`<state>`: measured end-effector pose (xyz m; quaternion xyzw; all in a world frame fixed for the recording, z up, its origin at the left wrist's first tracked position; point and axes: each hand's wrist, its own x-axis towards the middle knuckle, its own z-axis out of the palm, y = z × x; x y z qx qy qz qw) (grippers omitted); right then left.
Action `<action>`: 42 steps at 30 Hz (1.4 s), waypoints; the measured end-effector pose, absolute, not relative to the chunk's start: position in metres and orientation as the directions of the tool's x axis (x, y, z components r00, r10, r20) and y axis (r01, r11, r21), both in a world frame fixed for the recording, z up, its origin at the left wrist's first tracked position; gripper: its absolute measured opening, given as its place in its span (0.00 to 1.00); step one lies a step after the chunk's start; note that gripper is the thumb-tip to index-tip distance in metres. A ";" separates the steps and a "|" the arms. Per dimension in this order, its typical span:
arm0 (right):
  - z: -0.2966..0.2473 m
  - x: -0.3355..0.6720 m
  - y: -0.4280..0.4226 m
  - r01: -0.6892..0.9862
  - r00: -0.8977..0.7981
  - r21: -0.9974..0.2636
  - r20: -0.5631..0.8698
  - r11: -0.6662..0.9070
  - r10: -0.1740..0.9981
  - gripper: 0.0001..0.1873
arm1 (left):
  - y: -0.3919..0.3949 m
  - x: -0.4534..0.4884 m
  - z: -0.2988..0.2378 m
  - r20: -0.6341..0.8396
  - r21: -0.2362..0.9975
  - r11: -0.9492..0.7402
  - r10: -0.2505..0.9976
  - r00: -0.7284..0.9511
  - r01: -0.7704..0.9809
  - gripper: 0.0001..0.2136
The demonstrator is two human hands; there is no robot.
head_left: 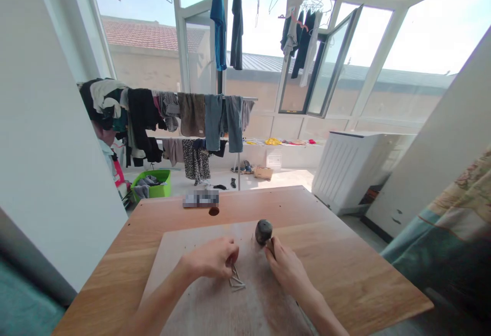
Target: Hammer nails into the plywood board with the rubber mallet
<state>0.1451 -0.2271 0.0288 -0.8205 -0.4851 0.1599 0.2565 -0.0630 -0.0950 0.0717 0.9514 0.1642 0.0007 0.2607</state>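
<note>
A hammer (264, 231) with a dark, rounded head is in my right hand (288, 270), whose fingers wrap round its handle. The head is over the pale wooden board (199, 305). To its left, my left hand (215, 258) is closed, with fingertips pinched together at a small loose group of thin, pale, nail-like pieces (237, 283) on the board. What is between those fingertips is hidden. Several small dark dots mark the board near the left hand.
The board lies on a wooden table (345, 254). At its far side are a small blurred box (201, 199) and a dark round spot (214, 211). Beyond stand a laundry rack (249, 99), a green basket (163, 188) and a white ribbed cabinet (337, 167). A curtain (433, 223) hangs at right.
</note>
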 end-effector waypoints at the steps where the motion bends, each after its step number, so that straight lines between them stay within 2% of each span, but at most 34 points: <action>1: 0.029 0.144 -0.227 0.740 0.477 -0.532 -0.016 -0.411 0.879 0.13 | -0.096 -0.063 0.070 -0.085 0.498 -0.807 0.320 0.944 0.318 0.07; 6: 0.036 0.139 -0.229 0.812 0.472 -0.380 -0.019 -0.444 0.881 0.14 | -0.095 -0.061 0.064 -0.103 0.535 -0.781 0.317 0.943 0.321 0.06; 11: 0.042 0.134 -0.231 0.842 0.453 -0.332 0.006 -0.425 0.892 0.13 | -0.086 -0.054 0.067 -0.077 0.484 -0.832 0.268 0.960 0.271 0.04; 13: 0.044 0.133 -0.232 0.845 0.451 -0.325 0.009 -0.424 0.893 0.13 | -0.078 -0.046 0.069 -0.036 0.520 -0.817 0.270 0.962 0.249 0.03; 15: 0.045 0.133 -0.232 0.848 0.449 -0.320 0.010 -0.423 0.893 0.13 | -0.070 -0.035 0.067 0.048 0.621 -0.750 0.328 0.943 0.229 0.04; 18: 0.045 0.133 -0.232 0.850 0.449 -0.310 0.007 -0.425 0.893 0.13 | -0.059 -0.016 0.055 0.203 0.777 -0.602 0.515 0.833 0.183 0.13; 21: 0.045 0.133 -0.232 0.847 0.457 -0.304 -0.002 -0.436 0.890 0.13 | -0.058 -0.007 0.036 0.258 0.832 -0.533 0.617 0.744 0.154 0.14; 26: 0.049 0.133 -0.231 0.843 0.456 -0.316 -0.012 -0.436 0.890 0.13 | -0.062 -0.013 0.022 0.250 0.840 -0.516 0.642 0.725 0.167 0.10; 32: 0.049 0.133 -0.232 0.837 0.453 -0.337 -0.013 -0.430 0.892 0.12 | -0.061 -0.020 0.023 0.246 0.822 -0.546 0.599 0.762 0.164 0.05; 42: 0.038 0.138 -0.232 0.825 0.432 -0.404 -0.001 -0.396 0.902 0.13 | -0.060 -0.025 0.019 0.259 0.796 -0.582 0.575 0.776 0.166 0.05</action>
